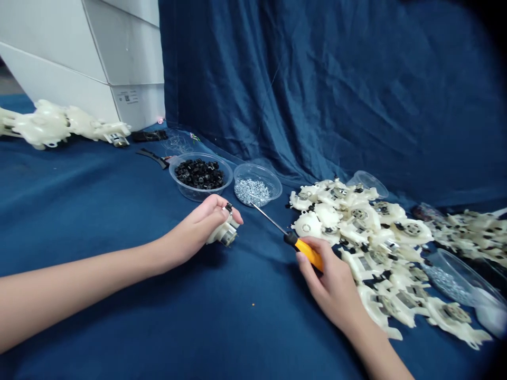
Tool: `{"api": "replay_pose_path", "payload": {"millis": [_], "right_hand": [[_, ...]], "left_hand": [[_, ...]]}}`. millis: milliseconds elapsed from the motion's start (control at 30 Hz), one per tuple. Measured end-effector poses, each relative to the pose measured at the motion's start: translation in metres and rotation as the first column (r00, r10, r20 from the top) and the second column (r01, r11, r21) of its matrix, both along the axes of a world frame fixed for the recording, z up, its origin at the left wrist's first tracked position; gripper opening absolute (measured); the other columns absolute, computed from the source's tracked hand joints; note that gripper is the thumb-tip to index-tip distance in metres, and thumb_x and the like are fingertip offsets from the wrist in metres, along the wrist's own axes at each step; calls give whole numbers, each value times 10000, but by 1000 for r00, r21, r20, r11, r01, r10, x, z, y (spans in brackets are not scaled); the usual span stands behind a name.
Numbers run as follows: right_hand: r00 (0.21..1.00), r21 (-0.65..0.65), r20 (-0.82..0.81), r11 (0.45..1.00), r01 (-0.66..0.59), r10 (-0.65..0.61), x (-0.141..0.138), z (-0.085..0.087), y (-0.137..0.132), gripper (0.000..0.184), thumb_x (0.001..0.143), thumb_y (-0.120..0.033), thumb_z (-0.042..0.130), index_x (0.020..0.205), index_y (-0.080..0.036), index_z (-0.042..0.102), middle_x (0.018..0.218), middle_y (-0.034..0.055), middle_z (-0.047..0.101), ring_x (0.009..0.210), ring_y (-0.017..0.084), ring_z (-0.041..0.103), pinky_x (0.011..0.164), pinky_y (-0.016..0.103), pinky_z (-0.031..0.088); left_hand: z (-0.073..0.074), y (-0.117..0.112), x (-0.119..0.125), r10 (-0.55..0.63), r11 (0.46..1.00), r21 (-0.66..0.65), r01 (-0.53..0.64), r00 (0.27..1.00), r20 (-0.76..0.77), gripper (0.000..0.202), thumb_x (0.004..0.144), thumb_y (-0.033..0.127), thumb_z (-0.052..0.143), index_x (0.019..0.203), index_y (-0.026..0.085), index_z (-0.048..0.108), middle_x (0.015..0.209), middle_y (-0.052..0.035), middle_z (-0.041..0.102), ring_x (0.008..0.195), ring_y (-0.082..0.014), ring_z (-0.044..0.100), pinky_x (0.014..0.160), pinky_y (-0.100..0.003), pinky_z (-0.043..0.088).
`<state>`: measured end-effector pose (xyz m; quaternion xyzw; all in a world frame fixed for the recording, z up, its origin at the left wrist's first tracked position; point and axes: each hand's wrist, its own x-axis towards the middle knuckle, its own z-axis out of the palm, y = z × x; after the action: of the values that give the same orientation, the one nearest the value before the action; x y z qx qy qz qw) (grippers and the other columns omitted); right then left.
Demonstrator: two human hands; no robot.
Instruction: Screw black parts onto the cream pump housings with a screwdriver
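My left hand (pixel 200 224) is closed around a small white plastic motor housing (pixel 224 232) with a black gear on top, resting on the blue cloth. My right hand (pixel 328 282) grips the orange handle of a screwdriver (pixel 307 252). Its thin metal shaft points up and left, and the tip reaches into a clear bowl of small silver screws (pixel 257 184). A clear bowl of black gear parts (pixel 200 176) stands just left of it, beyond my left hand.
A pile of white plastic housings (pixel 376 243) spreads to the right of my right hand. More clear containers (pixel 455 274) lie at the right edge. Finished white parts (pixel 59 124) lie at the far left before a white box (pixel 99 58). A blue drape hangs behind.
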<state>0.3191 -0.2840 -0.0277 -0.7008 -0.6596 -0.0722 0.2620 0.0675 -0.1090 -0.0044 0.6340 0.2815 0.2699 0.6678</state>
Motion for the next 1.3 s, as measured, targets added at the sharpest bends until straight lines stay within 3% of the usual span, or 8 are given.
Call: {"api": "replay_pose_path", "payload": {"millis": [67, 167, 333, 667, 867, 1067, 1200, 1300], "right_hand": [[995, 91, -18, 992, -92, 94, -5, 1, -4, 310, 1021, -256, 557, 1328, -219, 576, 1068, 87, 731, 821, 196, 719, 707, 301, 562], [978, 174, -8, 963, -205, 210, -11, 0, -7, 412, 969, -157, 609, 1376, -220, 604, 870, 42, 679, 648, 151, 625, 604, 264, 512], [974, 242, -4, 945, -221, 229, -16, -5, -6, 450, 930, -116, 646, 1359, -251, 653, 768, 9, 599, 565, 124, 520, 523, 244, 429], [968, 244, 0, 939, -244, 252, -18, -9, -4, 517, 922, -87, 659, 1412, -246, 615, 824, 21, 631, 605, 126, 545, 582, 247, 460], [975, 219, 1, 952, -215, 220, -17, -8, -5, 432, 944, -140, 632, 1363, -245, 638, 805, 18, 656, 579, 130, 581, 560, 252, 488], [919, 100, -339, 979, -179, 203, -15, -5, -3, 291, 875, -245, 771, 1117, -228, 610, 977, 70, 683, 798, 185, 701, 635, 263, 591], [938, 164, -273, 971, -172, 212, -14, -3, -3, 234, 896, -198, 753, 1114, -230, 674, 934, 60, 695, 746, 171, 679, 628, 267, 560], [934, 95, -284, 976, -198, 217, -14, -2, -5, 213, 962, -211, 675, 1172, -242, 693, 942, 53, 736, 753, 164, 698, 662, 259, 559]], "left_hand": [[-2, 1, 0, 14, 1000, 0, -14, 1000, 20, 255, 985, 423, 503, 1039, 178, 549, 1064, -54, 654, 771, -129, 558, 708, -299, 465], [-5, 3, 2, -10, 1000, -27, 12, 999, 50, 258, 980, 423, 519, 1051, 176, 541, 1088, -71, 664, 814, -143, 581, 730, -307, 490], [-7, 6, 5, 41, 994, -108, -31, 995, 90, 272, 922, 394, 592, 1053, 166, 519, 1062, -92, 691, 811, -160, 616, 701, -312, 505], [-2, 3, 6, 35, 995, -91, -29, 998, 60, 221, 941, 357, 556, 1032, 165, 498, 1101, -80, 680, 805, -147, 603, 702, -311, 496], [-4, 3, 5, 24, 997, -79, -20, 998, 55, 207, 954, 357, 537, 1042, 178, 482, 1116, -73, 662, 791, -142, 593, 700, -320, 505], [-8, 2, 2, -8, 999, 32, 7, 999, 50, 252, 993, 431, 524, 1065, 197, 467, 1133, -59, 642, 793, -136, 588, 722, -323, 494], [-8, -1, 0, -22, 996, 82, 20, 999, 31, 249, 1015, 433, 489, 1098, 198, 492, 1149, -63, 634, 802, -133, 576, 734, -318, 484], [-7, -3, -1, -17, 993, 119, 13, 999, 33, 255, 1019, 434, 485, 1102, 193, 504, 1137, -66, 638, 819, -137, 572, 737, -308, 483]]}}
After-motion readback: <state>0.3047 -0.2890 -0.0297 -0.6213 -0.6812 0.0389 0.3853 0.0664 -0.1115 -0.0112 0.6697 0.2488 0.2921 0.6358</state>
